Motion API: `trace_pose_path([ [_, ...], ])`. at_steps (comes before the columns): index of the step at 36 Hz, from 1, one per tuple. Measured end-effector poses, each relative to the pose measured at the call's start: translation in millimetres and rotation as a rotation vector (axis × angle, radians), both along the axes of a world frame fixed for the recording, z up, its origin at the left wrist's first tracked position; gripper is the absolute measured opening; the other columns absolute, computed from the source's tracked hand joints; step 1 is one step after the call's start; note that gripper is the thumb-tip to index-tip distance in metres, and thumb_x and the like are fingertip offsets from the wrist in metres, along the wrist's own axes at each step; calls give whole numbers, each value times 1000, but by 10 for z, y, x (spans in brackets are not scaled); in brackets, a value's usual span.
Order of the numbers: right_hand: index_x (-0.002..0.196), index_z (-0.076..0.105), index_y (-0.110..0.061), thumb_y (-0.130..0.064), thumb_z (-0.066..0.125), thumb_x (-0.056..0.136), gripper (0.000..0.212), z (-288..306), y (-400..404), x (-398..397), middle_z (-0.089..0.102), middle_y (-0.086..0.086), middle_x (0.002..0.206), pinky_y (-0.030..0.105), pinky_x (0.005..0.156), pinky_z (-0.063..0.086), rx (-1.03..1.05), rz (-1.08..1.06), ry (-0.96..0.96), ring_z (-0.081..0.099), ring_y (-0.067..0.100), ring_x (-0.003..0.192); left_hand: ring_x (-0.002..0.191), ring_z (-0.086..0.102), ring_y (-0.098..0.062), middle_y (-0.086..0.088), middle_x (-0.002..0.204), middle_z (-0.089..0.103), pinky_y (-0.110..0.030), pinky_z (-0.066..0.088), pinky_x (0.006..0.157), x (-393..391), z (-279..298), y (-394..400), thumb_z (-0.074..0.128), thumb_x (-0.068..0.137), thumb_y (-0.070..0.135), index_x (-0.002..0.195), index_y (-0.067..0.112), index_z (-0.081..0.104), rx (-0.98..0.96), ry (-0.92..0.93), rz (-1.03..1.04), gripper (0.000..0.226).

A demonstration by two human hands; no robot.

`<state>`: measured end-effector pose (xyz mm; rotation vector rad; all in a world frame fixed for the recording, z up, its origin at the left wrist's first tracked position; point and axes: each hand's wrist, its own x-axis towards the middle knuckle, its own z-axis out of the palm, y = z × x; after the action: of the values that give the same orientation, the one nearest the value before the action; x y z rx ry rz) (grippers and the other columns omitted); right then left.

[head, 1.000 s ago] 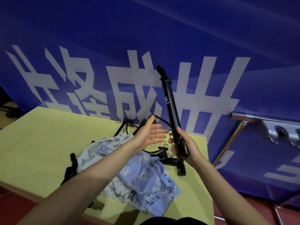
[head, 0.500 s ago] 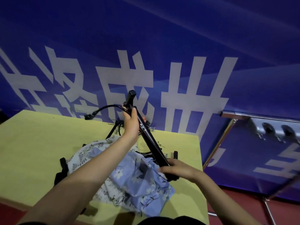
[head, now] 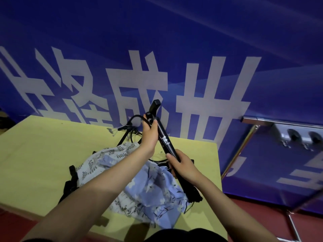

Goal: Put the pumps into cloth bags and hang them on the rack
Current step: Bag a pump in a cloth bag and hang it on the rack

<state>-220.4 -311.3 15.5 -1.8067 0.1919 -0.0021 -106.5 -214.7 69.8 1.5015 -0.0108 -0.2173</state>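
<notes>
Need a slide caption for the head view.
Both hands, left and right, grip a black pump above floral bags.

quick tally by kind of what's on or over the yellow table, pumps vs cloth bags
pumps in view: 3, the held pump, the pump at the table's back, a pump part-hidden under the bags
cloth bags: 2, blue floral bag, white leaf-print bag
total: 5; more could lie hidden under the cloth

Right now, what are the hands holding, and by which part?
Both hold one black pump, tilted above the table. The left hand grips its upper end just below the handle, with the hose; the right hand grips the lower barrel.
</notes>
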Motion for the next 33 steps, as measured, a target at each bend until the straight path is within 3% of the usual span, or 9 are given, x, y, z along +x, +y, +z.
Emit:
trace_pose_path([
  [3, 93, 50, -10, -44, 47, 99, 34, 16, -79, -11, 51, 5, 68, 30, 48, 43, 63, 28, 39, 48, 19, 47, 111, 58, -22, -5, 119, 62, -31, 44, 84, 89, -25, 143, 42, 102, 31, 127, 18, 53, 80, -36, 57, 30],
  [6, 92, 49, -9, -47, 46, 99, 38, 30, -177, -36, 52, 7, 70, 30, 49, 42, 64, 90, 82, 49, 20, 47, 90, 60, -21, -10, 105, 63, -29, 40, 71, 219, -56, 319, 44, 100, 37, 101, 11, 65, 198, -108, 167, 34],
  [10, 92, 48, -9, -48, 44, 99, 40, 38, -240, -84, 54, 4, 69, 29, 50, 42, 47, 160, 128, 50, 22, 46, 59, 36, -17, -4, 67, 39, -32, 28, 61, 284, -17, 446, 50, 97, 37, 60, 13, 36, 319, -245, 184, 46],
  [12, 91, 48, -10, -49, 43, 99, 40, 37, -255, -105, 55, 3, 69, 29, 50, 43, 51, 184, 144, 50, 23, 46, 59, 35, -15, -1, 67, 36, -31, 28, 60, 262, 23, 476, 54, 96, 35, 60, 15, 34, 334, -288, 151, 46],
  [16, 90, 48, -10, -52, 42, 98, 43, 55, -295, -125, 57, 4, 70, 29, 51, 43, 43, 220, 160, 51, 23, 45, 63, 57, -8, 4, 69, 61, -22, 45, 64, 211, 146, 550, 60, 94, 29, 75, 15, 61, 231, -225, -13, 24],
  [22, 90, 47, -11, -50, 40, 100, 41, 149, -384, -159, 55, 4, 68, 27, 49, 45, 10, 276, 190, 51, 22, 45, 78, 60, -16, -3, 83, 66, -33, 44, 79, 313, 118, 760, 65, 89, 35, 92, 4, 68, 218, -176, -201, 31],
  [26, 89, 51, -14, -46, 50, 97, 33, 143, -476, -168, 53, 6, 70, 33, 50, 43, -23, 277, 217, 50, 25, 49, 60, 59, 3, 5, 80, 66, -17, 43, 62, 274, 141, 788, 56, 97, 21, 97, 13, 65, 266, -178, -286, 12],
  [30, 87, 56, -22, -36, 55, 95, 17, 104, -548, -125, 58, 7, 71, 45, 53, 50, -255, 255, 174, 60, 30, 52, 67, 57, -2, 8, 77, 62, -21, 42, 65, 283, 147, 797, 56, 97, 28, 90, 18, 63, 454, -219, -358, 15],
  [33, 91, 59, -22, -32, 55, 94, 12, 94, -563, -88, 64, 6, 73, 43, 62, 52, -426, 226, 152, 66, 29, 63, 71, 56, -10, 3, 79, 62, -24, 41, 66, 264, 128, 789, 55, 97, 31, 87, 18, 62, 471, -179, -389, 17],
])
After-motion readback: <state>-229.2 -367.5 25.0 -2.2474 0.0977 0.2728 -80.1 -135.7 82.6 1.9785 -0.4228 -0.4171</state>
